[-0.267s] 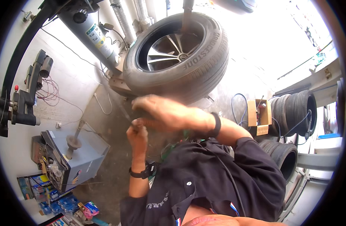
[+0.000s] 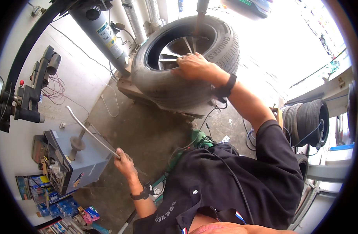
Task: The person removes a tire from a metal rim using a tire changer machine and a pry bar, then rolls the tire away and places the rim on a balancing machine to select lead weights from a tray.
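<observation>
My left hand [image 2: 123, 163] grips a long, curved metal bar [image 2: 87, 131], which angles up and leftward. My right hand [image 2: 191, 66] is over the near inner edge of the large tire [image 2: 148, 84], its fingers bent but apart, reaching toward the alloy wheel's spokes [image 2: 171, 59] inside it. Whether the fingertips touch the spokes I cannot tell. The tire lies on its side on a machine base [image 2: 126, 91], with a vertical machine shaft [image 2: 200, 11] above its middle.
A grey cylinder column [image 2: 105, 39] and black arm [image 2: 38, 27] are upper left. A grey machine cabinet [image 2: 85, 167] with a spindle stands lower left beside packaged items [image 2: 66, 210]. Several upright tires [image 2: 307, 123] are at the right. Green equipment [image 2: 197, 136] and hoses lie below the tire.
My hands have separated. My right hand has moved up onto the tire and wheel. My left hand has moved down and left with the bar, whose curved end now points to the upper left.
</observation>
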A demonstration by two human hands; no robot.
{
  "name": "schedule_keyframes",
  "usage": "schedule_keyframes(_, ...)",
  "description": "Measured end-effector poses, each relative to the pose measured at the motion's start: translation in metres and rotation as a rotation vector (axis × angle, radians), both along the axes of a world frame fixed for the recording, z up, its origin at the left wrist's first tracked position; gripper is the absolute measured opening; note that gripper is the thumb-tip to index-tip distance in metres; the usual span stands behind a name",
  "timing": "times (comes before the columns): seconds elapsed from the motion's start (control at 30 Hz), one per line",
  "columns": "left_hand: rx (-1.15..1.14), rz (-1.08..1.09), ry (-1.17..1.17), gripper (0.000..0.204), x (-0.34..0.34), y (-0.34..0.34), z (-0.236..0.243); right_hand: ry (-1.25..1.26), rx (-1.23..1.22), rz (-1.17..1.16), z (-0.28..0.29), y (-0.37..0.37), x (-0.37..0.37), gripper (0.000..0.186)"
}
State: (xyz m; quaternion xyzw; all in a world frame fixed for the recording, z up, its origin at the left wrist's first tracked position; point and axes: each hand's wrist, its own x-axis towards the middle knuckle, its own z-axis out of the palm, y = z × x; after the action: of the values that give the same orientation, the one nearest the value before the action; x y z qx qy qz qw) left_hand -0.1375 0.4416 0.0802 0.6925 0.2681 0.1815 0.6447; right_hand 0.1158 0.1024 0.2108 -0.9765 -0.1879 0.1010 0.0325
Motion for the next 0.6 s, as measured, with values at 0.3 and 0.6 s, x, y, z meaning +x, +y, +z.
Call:
schedule_keyframes(0.3, -0.039, 0.241, 0.07, 0.045, -0.085, 0.003, -0.029, 0.332, -0.043, -0.17, -0.004, 0.037, 0.044, 0.072)
schedule_keyframes(0.6, 0.34, 0.178, 0.049, 0.048, -0.105, -0.005, -0.031, 0.017, 0.117, -0.218, -0.023, -0.031, -0.014, 0.084)
